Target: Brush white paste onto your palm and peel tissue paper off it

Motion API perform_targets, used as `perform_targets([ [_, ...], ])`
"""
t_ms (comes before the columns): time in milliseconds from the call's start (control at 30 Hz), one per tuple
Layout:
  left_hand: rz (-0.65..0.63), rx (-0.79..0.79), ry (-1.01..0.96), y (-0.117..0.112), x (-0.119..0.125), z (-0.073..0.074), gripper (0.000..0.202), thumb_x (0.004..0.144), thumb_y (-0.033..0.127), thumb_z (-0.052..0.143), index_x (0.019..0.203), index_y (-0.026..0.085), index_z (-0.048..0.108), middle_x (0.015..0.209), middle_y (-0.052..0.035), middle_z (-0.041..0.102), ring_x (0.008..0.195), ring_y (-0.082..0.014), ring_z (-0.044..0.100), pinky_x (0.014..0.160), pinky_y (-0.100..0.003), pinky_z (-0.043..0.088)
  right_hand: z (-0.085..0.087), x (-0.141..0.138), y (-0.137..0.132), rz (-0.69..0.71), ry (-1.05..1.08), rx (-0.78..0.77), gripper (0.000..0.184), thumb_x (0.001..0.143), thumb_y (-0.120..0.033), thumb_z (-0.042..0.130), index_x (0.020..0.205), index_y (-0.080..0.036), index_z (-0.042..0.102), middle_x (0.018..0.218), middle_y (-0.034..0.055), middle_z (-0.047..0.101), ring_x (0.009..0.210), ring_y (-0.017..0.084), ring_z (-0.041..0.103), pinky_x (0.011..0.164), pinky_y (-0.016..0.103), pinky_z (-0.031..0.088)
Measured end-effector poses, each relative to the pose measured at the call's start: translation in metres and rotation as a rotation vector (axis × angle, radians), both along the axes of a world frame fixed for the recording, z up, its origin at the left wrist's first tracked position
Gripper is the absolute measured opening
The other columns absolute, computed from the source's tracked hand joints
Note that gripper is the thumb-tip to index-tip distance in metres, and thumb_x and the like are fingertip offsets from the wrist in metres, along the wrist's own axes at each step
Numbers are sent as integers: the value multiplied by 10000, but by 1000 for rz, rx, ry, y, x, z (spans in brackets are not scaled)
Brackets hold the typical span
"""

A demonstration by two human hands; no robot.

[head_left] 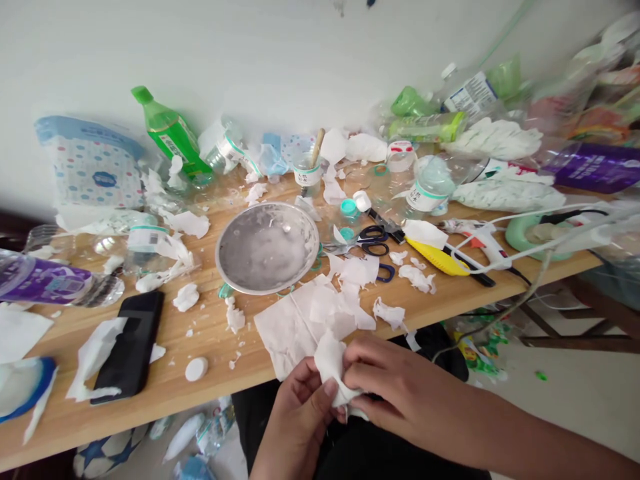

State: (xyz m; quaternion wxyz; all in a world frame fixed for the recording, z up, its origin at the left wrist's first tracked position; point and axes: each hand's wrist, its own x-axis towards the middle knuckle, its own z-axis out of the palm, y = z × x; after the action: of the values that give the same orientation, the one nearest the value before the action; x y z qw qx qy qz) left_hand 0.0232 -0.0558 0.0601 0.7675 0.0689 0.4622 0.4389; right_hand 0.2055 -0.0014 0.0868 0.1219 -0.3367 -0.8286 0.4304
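Over my lap at the table's front edge, both hands hold one white, paper-wrapped piece (pixel 330 363). My left hand (pixel 303 413) is closed around its lower left side, the thumb pressing on its front. Closed fingers of my right hand (pixel 390 383) grip the right side; what lies beneath the paper is hidden. Just beyond, flat sheets of white tissue (pixel 285 327) lie on the wooden table (pixel 215 353). Farther off, a metal bowl (pixel 267 247) contains a cloudy whitish liquid.
Dark-handled scissors (pixel 375 240), a yellow-handled tool (pixel 437 258) and a white glue gun (pixel 487 243) lie to the right. A black phone (pixel 133 340) and a white cap (pixel 197 369) are at left. A green bottle (pixel 173 137) leans near the wall. Paper scraps and cut bottles surround the bowl.
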Motion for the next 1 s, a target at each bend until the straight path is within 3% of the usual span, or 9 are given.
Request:
perform_targets([
  [133, 32, 37, 25, -1, 0, 1, 345, 724, 346, 866, 998, 172, 746, 928, -59, 681, 801, -138, 603, 706, -235, 512, -2, 0, 2, -97, -16, -98, 220, 889, -58, 633, 1016, -234, 599, 1114, -8, 613, 1067, 144, 589, 934, 268, 452],
  [300, 65, 82, 117, -3, 3, -4, 404, 622, 295, 926, 954, 159, 743, 864, -53, 704, 716, -112, 588, 656, -207, 499, -7, -3, -3, -141, -23, -128, 235, 871, -55, 637, 988, -256, 601, 993, -37, 653, 932, 134, 621, 809, 253, 460],
  [467, 61, 58, 203, -3, 10, -10, 427, 622, 276, 924, 986, 156, 738, 863, -51, 735, 680, -102, 599, 588, -181, 485, -12, -4, -8, -119, -36, 130, 244, 828, -6, 673, 912, -215, 579, 927, -21, 650, 860, 154, 612, 757, 280, 450],
  [633, 105, 97, 307, 0, 15, -16, 365, 610, 267, 925, 901, 150, 737, 737, -19, 725, 633, -105, 609, 535, -168, 481, -22, -5, -8, -45, -104, 408, 238, 807, -5, 684, 867, -197, 556, 865, -3, 628, 793, 186, 588, 713, 328, 452],
  [767, 110, 114, 323, 3, 14, -21, 334, 598, 262, 931, 846, 149, 738, 657, -1, 708, 562, -93, 586, 515, -167, 478, -26, -5, -7, -25, -158, 483, 200, 826, -26, 663, 869, -195, 565, 873, 9, 634, 802, 197, 583, 728, 345, 460],
  [900, 73, 142, 312, 4, 9, -21, 289, 631, 252, 916, 859, 166, 762, 674, 0, 710, 613, -103, 604, 582, -176, 492, -24, -5, -7, -67, -124, 392, 175, 836, -42, 674, 874, -190, 588, 890, 10, 654, 834, 193, 602, 756, 332, 465],
  [1000, 41, 105, 278, 3, 6, -16, 277, 674, 282, 894, 894, 166, 773, 721, -5, 703, 666, -105, 592, 664, -194, 500, -20, -7, -3, -144, -40, 95, 177, 858, -51, 648, 919, -214, 615, 921, -16, 678, 869, 161, 625, 776, 280, 455],
])
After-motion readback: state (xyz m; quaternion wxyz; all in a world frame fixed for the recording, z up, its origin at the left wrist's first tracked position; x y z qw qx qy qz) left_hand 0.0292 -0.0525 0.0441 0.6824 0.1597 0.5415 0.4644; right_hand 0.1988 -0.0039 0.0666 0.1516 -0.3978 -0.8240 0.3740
